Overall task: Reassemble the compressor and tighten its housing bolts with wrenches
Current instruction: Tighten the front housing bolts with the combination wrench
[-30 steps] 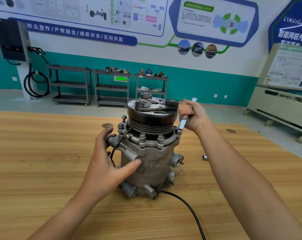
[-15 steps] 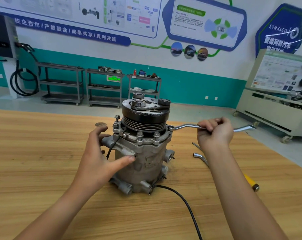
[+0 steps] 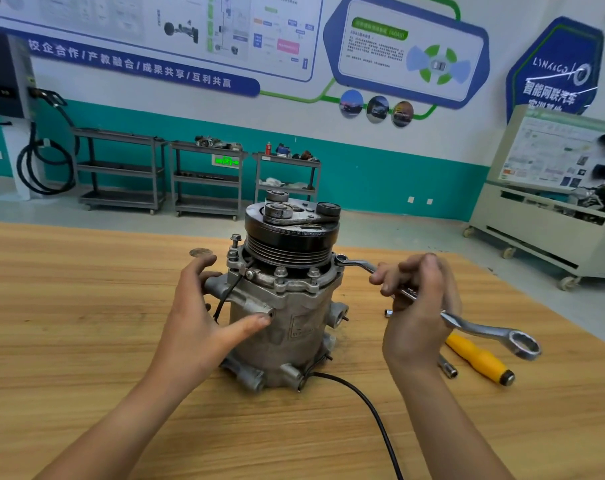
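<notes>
On the wooden table (image 3: 86,341) stands the grey metal compressor (image 3: 283,306), upright. Left hand (image 3: 204,317) braces it, fingers spread; right hand (image 3: 415,306) grips a silver ring wrench (image 3: 467,323) on a housing bolt.

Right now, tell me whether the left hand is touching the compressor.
Touching. The head view shows the left hand on the compressor: thumb pressed on its front, fingers against its left side. The right hand holds the wrench.

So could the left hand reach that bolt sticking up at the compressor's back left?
Probably yes: the left hand rests on the compressor just below the raised bolt, with nothing between them.
</notes>
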{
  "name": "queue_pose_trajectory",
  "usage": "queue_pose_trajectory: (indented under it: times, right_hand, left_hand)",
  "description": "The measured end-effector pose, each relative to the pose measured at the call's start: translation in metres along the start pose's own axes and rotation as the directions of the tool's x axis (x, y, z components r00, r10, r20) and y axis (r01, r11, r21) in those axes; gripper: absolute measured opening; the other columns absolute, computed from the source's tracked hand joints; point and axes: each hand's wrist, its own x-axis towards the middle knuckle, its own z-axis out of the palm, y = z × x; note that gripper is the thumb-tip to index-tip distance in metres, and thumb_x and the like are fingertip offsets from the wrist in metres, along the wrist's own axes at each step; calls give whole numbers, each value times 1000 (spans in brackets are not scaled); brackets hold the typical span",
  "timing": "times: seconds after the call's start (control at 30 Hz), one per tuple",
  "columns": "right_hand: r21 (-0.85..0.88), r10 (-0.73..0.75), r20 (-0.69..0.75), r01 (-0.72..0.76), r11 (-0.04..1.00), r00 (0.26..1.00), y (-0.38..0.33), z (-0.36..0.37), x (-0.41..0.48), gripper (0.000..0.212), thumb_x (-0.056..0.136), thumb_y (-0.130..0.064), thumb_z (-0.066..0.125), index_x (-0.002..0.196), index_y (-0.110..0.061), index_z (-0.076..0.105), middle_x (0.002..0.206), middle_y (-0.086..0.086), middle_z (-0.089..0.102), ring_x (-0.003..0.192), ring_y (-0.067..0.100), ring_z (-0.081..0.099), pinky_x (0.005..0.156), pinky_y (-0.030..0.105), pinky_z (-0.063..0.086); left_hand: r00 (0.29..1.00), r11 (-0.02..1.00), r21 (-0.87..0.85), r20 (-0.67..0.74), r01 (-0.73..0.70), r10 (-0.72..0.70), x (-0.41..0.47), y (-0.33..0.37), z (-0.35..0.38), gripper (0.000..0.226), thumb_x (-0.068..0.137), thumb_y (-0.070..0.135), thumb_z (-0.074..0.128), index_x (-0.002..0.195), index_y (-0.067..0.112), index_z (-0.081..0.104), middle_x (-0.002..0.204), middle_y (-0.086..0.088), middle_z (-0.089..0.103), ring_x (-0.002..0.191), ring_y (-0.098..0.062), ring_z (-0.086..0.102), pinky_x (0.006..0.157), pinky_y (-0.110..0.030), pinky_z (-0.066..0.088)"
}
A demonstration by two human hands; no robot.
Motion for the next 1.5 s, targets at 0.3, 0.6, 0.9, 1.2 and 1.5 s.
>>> queue_pose_trajectory:
  times: [0.3, 0.6, 0.9, 1.2, 1.5]
  right_hand:
    - [-243, -183, 405, 299, 923, 896, 9, 22, -28, 9, 85, -24, 47, 78, -26, 52, 65, -10, 51, 61, 3, 49, 53, 17, 40]
    - [305, 195, -46, -173, 936, 980, -20, 40, 43, 43, 83, -60, 44, 59, -26, 53, 41, -12, 30, 34, 6, 24, 38, 14, 21]
    - [414, 832, 117, -788, 455, 542, 40, 41, 128, 58, 94, -62, 26, 67, -12, 39, 35, -6, 21, 24, 5, 17, 26, 16, 11]
    - [183, 908, 228, -932, 314, 351, 81, 52, 127, 50, 103, -22, 34, 56, -7, 44, 30, -6, 23, 19, 4, 19, 22, 13, 13]
    - [-233, 895, 219, -869, 435, 389, 104, 70, 124, 27, 95, -9, 50, 68, -10, 44, 61, 4, 36, 50, 12, 28, 48, 22, 23]
  left_hand:
    - [1000, 1000, 10, -2, -13, 13, -1, 1, 0, 108, 38, 63, 70, 132, 30, 29, 133, -3, 46, 124, -18, 44, 103, -44, 40]
    - [1000, 1000, -3, 14, -2, 2, -1, 1, -1, 104, 37, 66, 68, 128, 37, 27, 133, 0, 46, 123, -15, 43, 101, -39, 40]
    - [1000, 1000, -28, 20, 2, -2, 0, 0, -1, 103, 35, 66, 69, 126, 43, 25, 124, 7, 45, 119, -12, 43, 93, -30, 38]
    - [1000, 999, -31, 17, -8, 8, -1, 0, -2, 94, 36, 65, 71, 117, 54, 25, 127, 7, 46, 121, -12, 44, 94, -32, 39]
    - [999, 999, -24, 7, -31, 32, 1, -2, -1, 92, 39, 63, 81, 111, 61, 25, 116, 22, 44, 117, -8, 46, 89, -25, 38]
